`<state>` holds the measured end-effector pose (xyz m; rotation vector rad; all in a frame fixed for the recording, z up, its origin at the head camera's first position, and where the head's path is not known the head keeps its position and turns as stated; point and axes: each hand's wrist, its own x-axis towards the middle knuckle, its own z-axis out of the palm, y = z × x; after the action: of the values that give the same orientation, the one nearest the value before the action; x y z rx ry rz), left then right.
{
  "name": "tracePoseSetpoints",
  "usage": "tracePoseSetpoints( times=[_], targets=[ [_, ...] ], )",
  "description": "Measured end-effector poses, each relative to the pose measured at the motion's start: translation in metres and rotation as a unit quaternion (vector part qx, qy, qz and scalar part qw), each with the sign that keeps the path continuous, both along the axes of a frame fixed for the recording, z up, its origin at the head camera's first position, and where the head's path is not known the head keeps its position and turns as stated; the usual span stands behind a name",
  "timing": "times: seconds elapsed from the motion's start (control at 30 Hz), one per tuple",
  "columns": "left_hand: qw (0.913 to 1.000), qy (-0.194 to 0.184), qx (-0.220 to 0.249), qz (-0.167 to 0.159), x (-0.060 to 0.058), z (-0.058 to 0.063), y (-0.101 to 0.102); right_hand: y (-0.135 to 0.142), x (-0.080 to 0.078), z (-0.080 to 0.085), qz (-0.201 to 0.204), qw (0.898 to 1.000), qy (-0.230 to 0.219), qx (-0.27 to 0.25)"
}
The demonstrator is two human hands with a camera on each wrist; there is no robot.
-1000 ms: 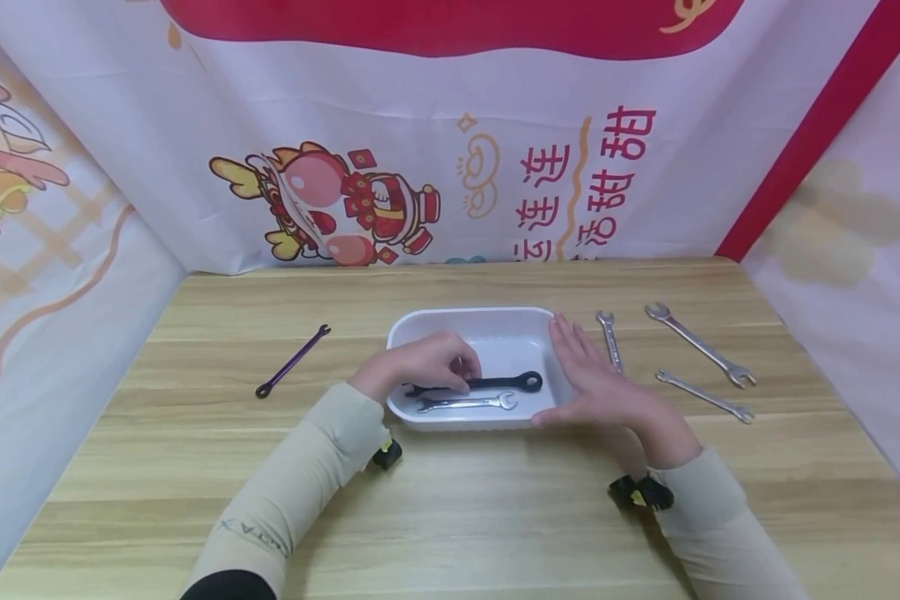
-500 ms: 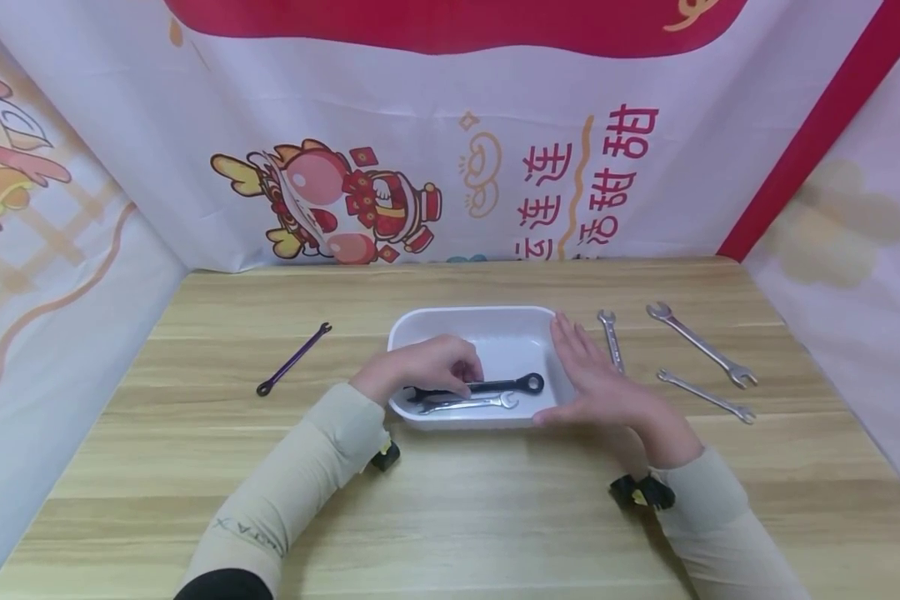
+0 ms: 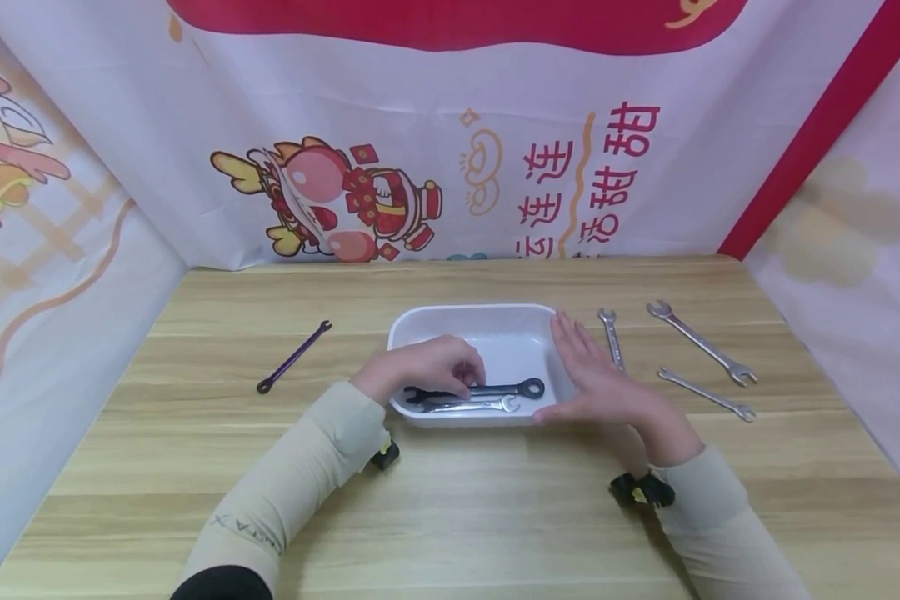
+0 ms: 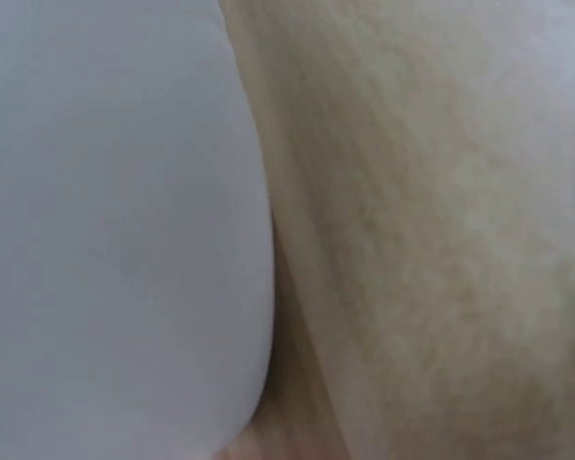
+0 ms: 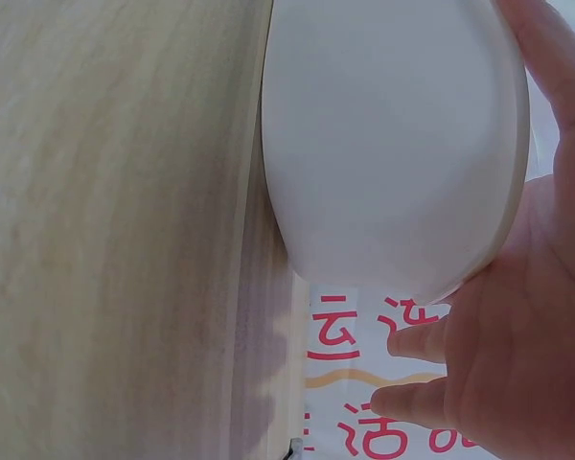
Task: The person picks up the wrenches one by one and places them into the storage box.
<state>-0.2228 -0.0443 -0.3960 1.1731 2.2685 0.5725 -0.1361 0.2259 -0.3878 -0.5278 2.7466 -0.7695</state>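
In the head view a white plastic tray stands mid-table. My left hand reaches over its left side and pinches a black ratchet wrench by the middle, low inside the tray. Right alongside, toward the tray's front wall, lies a silver open-end wrench, partly covered by the black one. My right hand rests against the tray's right end with its fingers extended along the rim. The right wrist view shows that palm against the tray's outer wall. Only the tray's side fills the left wrist view, without the fingers.
A purple wrench lies left of the tray. Right of it are a short silver wrench, a large open-end wrench and a thinner one. A printed cloth hangs behind the wooden table.
The black wrench has shifted slightly toward the tray's front, now closer against the silver one and overlapping it. My right hand has stayed in place on the tray.
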Motion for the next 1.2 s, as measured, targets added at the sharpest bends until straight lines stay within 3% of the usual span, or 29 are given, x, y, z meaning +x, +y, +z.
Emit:
tracePoseSetpoints(
  times=[0.4,0.63,0.97,1.2],
  targets=[
    [1.0000,0.004,-0.005,-0.003,0.005,0.008,-0.004,-0.001,-0.001,0.000,0.002,1.000,0.002,-0.001],
    [0.9996,0.002,0.000,0.027,0.006,0.016,-0.018,-0.001,0.000,0.001,0.002,1.000,0.002,-0.006],
    [0.9975,0.042,0.029,0.049,0.011,0.031,-0.042,0.000,0.001,0.002,-0.003,1.000,-0.001,-0.008],
    [0.9923,0.065,0.049,0.094,0.016,0.048,-0.063,0.000,0.000,0.001,0.002,1.000,0.002,-0.007]
  ],
)
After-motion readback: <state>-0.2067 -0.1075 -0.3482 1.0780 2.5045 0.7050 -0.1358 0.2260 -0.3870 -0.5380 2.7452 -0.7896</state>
